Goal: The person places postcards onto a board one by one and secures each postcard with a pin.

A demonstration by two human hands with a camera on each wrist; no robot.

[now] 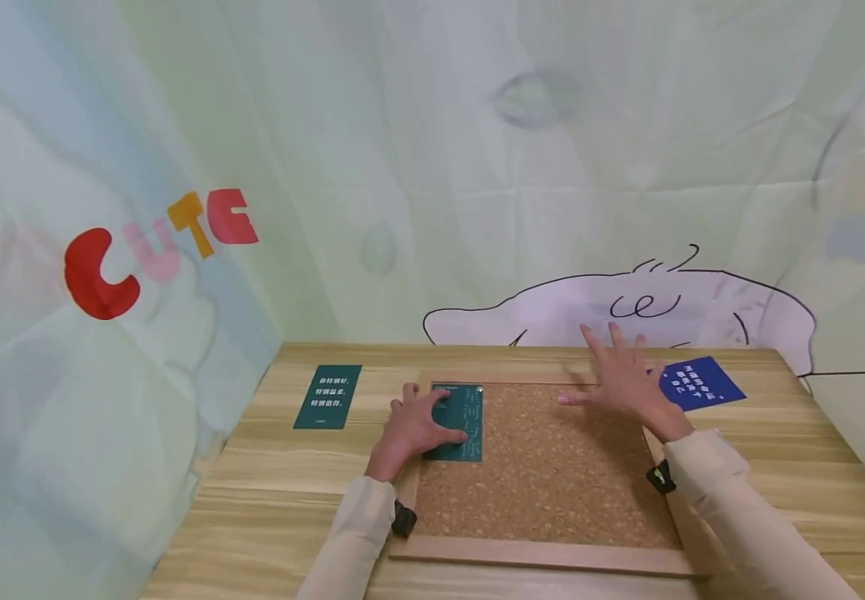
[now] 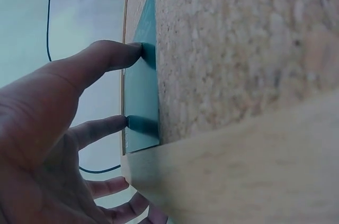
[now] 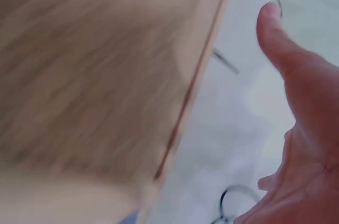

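A green card with small pale print lies in the upper left corner of the wood-framed cork board. A small shiny dot shows at the card's top right corner. My left hand presses the card with spread thumb and index fingertip, seen close up on the green card in the left wrist view; its other fingers stretch past the frame. Above the board's upper right part hovers my right hand, fingers spread and nothing held. In the right wrist view, the right hand stands apart from the blurred board.
Another green card with white characters lies on the wooden table left of the board. A blue card lies at the right, partly behind the right hand. A printed curtain hangs behind the table.
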